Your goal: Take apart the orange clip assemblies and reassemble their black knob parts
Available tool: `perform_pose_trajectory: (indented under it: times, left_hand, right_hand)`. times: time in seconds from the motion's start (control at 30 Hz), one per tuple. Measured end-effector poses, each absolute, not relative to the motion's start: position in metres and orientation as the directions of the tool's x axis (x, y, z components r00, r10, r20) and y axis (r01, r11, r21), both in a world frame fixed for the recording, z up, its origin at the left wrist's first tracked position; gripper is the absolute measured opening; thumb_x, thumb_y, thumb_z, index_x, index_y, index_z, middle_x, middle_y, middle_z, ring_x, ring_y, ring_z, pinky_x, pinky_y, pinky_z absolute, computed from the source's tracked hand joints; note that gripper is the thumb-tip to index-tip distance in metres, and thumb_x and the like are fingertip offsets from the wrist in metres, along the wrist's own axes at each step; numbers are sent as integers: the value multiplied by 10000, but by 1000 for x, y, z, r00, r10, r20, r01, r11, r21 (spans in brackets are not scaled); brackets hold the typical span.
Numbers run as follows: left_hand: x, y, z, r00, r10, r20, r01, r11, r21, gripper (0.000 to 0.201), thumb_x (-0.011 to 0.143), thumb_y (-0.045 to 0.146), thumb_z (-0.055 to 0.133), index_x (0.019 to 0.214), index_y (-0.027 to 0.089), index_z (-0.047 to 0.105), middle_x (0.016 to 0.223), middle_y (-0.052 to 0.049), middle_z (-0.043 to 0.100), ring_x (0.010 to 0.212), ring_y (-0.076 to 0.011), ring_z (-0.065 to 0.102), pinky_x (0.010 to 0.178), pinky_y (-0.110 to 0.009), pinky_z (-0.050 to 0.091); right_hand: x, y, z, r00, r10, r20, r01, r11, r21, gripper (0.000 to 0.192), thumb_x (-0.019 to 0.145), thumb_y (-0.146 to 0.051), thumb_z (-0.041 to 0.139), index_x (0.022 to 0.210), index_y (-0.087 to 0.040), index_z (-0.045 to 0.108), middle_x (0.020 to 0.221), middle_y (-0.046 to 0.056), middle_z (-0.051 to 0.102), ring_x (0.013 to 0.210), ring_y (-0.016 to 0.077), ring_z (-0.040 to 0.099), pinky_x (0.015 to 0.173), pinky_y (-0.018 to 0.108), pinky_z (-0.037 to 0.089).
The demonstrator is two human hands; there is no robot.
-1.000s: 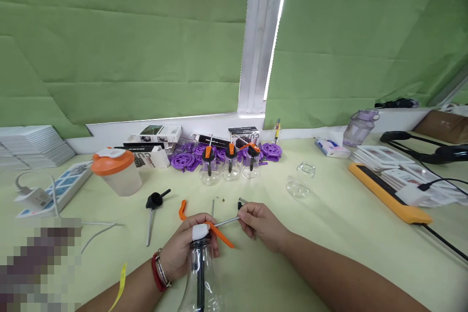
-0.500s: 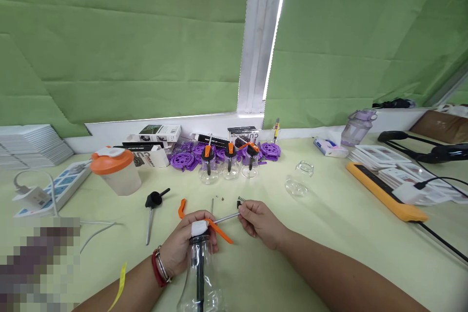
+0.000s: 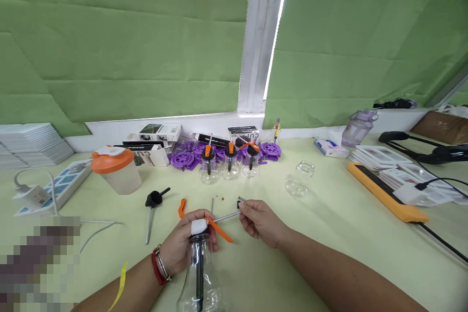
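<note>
Head view, near to far:
Left hand (image 3: 183, 246): wrapped around the neck of one clear bottle (image 3: 199, 282) lying toward the viewer, bracing it; the bandaged thumb rests by the orange lever (image 3: 219, 230) on its cap.
Right hand (image 3: 259, 222): fingertips pinched on the end of a thin metal tube (image 3: 226, 217) that runs to the bottle's cap, seemingly lining it up.
Loose parts: one black cap with a tube (image 3: 152, 207), one orange lever piece (image 3: 182, 207), one small spring (image 3: 242, 200), all within reach on the table (image 3: 329, 234).
Empty glass bottle (image 3: 300, 180): one, on its side.
Finished bottles (image 3: 229, 163): three, upright in a row, set back out of the way.
Orange-lidded cup (image 3: 115, 170): one.
</note>
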State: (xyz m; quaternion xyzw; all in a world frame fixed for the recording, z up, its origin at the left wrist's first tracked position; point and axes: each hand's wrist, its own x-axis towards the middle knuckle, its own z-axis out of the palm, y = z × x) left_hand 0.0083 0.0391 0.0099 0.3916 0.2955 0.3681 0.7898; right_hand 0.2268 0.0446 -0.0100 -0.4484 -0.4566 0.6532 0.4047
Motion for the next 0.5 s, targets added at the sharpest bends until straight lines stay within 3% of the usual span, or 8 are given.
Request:
perform_pose_trajectory:
  times: [0.1,0.23,0.5]
  left_hand:
    - [8,39,10,561,808,-181,-350,429,833,155,726,255,590,827,138,579,605,-66,646,545,-215,619,593,-357,474]
    - [8,39,9,567,803,-184,-351,438,827,153,730,258,592,821,135,588,607,-68,645,544,-204,615,600,-346,471]
    - [7,38,11,569,804,-173,-353,429,831,157,727,260,588,818,133,599,607,-69,646,540,-197,612,602,-345,477]
  right_hand:
    - [227,44,-9,-284,945,-163,-137,-208,-969,353,706,-483,631,669,-159,497,515,-48,512,375,47,404,351,177,262]
    - [226,43,-9,-278,940,-196,-89,-228,-969,387,735,-524,581,648,-158,492,470,-54,480,350,44,369,338,179,230]
    - [228,44,-6,-213,977,-16,-107,-39,-994,305,685,-417,678,790,-160,550,542,-42,512,465,86,476,433,212,372]
